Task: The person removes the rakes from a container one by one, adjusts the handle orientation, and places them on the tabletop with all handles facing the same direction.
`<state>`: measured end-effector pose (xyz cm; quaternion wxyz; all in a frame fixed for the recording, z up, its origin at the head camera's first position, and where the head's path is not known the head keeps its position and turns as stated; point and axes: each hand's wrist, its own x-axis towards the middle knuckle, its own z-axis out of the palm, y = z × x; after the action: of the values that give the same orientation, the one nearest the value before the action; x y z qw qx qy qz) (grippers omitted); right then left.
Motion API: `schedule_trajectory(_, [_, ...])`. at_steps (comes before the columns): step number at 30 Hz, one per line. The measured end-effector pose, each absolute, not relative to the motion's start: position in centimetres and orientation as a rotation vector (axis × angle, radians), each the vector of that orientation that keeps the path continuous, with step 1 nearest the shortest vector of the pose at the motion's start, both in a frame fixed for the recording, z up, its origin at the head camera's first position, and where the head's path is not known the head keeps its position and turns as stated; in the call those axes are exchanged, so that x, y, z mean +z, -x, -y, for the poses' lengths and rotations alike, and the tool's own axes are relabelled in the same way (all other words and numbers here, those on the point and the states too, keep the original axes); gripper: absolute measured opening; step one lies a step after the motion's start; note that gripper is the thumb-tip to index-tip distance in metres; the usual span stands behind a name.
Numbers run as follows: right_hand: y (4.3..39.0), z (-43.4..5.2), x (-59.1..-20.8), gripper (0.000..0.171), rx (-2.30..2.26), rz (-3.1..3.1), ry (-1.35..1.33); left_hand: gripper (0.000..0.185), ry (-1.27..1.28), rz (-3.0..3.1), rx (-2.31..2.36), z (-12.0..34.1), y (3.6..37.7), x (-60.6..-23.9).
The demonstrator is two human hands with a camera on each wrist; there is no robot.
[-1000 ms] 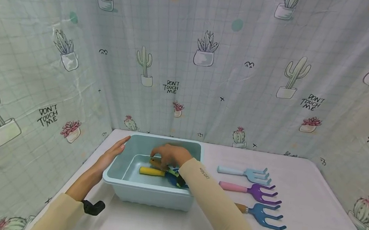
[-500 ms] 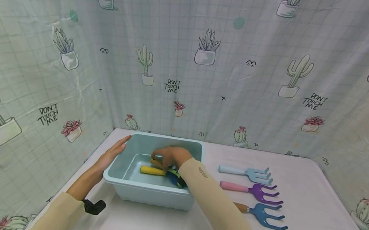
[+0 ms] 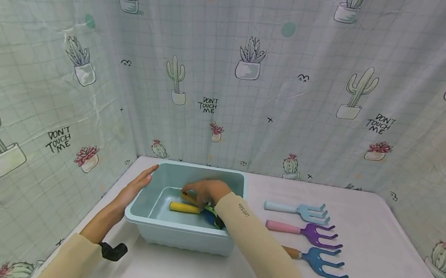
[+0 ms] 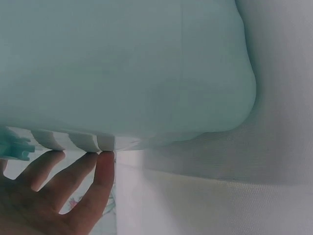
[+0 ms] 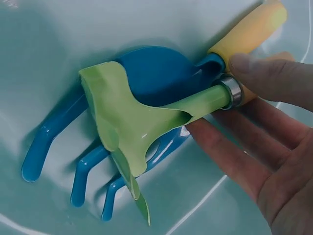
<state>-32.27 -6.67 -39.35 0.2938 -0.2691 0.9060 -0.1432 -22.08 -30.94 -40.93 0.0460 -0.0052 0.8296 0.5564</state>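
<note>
My left hand (image 3: 134,190) rests along the left side of a pale blue bin (image 3: 180,236). In the left wrist view its fingertips touch the bin's rim, with the fingers fairly straight. My right hand (image 3: 207,191) reaches into the bin and holds a green hand hoe (image 5: 129,115) by its wooden handle, near the metal ferrule. Thumb and fingers lie on opposite sides of that handle in the right wrist view. Beneath the hoe, on the bin's floor, lies a blue hand rake (image 5: 159,73) with a yellow handle (image 3: 184,208).
Right of the bin, on the white table (image 3: 381,264), lie a light blue hand rake (image 3: 313,213), a purple one with a pink handle (image 3: 319,235) and a blue one with a wooden handle (image 3: 320,261). A cactus-print curtain (image 3: 276,95) encloses the table behind and at the sides.
My right hand has sunk slightly lower into the bin with the hoe. The left hand stays at the bin's side, and the rakes on the table have not moved.
</note>
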Motion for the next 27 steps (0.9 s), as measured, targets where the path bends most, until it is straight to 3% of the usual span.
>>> schedule_trajectory(27, [32.44,6.99,-39.54,0.076,-0.231,-2.484,0.971,0.062,0.024,-2.527,1.701,31.15,22.13,-41.27])
